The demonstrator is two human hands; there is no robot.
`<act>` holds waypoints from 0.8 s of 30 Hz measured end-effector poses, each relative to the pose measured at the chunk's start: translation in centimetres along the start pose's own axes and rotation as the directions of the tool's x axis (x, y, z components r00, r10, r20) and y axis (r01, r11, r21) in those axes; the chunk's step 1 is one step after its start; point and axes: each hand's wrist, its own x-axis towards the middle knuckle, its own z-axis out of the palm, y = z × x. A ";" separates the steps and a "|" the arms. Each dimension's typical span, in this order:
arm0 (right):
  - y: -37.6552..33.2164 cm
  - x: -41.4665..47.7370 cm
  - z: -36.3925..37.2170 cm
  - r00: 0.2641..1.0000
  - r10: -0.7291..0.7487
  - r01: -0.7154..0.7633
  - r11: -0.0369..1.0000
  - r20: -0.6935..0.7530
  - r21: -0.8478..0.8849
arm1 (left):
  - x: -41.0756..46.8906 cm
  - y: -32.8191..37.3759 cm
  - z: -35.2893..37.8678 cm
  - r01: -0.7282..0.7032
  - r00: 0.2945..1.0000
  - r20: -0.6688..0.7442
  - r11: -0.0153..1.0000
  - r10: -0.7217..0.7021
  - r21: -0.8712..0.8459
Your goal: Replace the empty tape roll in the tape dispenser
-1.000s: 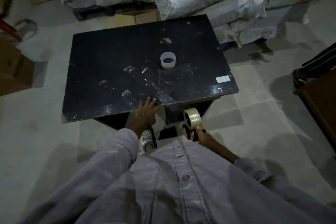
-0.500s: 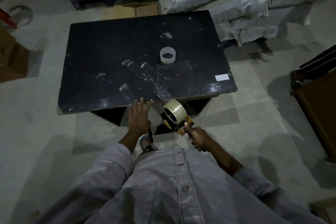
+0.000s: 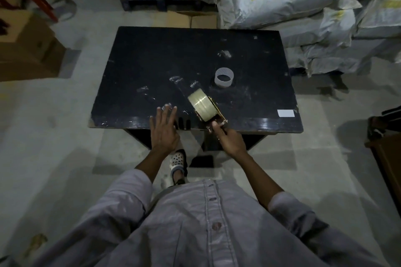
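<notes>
The scene is viewed from head height, steeply downward and forward, with the table (image 3: 152, 54) mid-frame and the shirt (image 3: 195, 223) filling the bottom.

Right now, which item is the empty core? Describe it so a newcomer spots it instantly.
Start at the black table in the middle of the floor. The empty core stands alone right of its centre, beyond the tape dispenser in the right hand. It is a pale, hollow ring with no tape, unlike the dispenser's full yellowish roll.
</notes>
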 end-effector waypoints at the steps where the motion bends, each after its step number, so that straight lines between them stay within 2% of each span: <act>1: -0.6 0.8 0.1 0.999 -0.012 0.009 0.998 -0.038 -0.054 | 0.6 -0.3 -0.2 0.007 1.000 -0.018 1.000 -0.007 -0.001; 7: -4.7 4.8 1.3 0.976 -0.058 0.013 0.978 -0.212 -0.208 | 4.1 -2.0 -1.5 0.056 0.998 -0.032 0.998 -0.055 0.042; 11: -6.0 8.0 3.3 0.968 -0.114 0.043 0.952 -0.225 -0.302 | 6.2 -3.2 -1.7 0.045 0.999 -0.004 0.993 -0.045 0.106; 15: -6.4 10.9 5.2 0.970 -0.084 -0.019 0.910 -0.228 -0.414 | 7.8 -4.8 -1.5 0.007 0.999 -0.038 0.993 -0.003 0.116; 18: -6.1 12.5 5.9 0.973 -0.064 -0.044 0.893 -0.223 -0.447 | 8.3 -5.5 -1.2 -0.029 0.998 -0.052 0.993 0.036 0.116; 22: -2.6 16.4 7.1 0.989 -0.051 -0.008 0.920 -0.139 -0.391 | 8.5 -6.1 -0.7 -0.042 0.999 -0.018 0.993 0.044 0.112; 24: -1.4 17.8 7.4 0.985 -0.079 0.024 0.943 -0.153 -0.333 | 8.9 -6.5 -0.5 -0.044 0.998 -0.037 0.995 0.048 0.093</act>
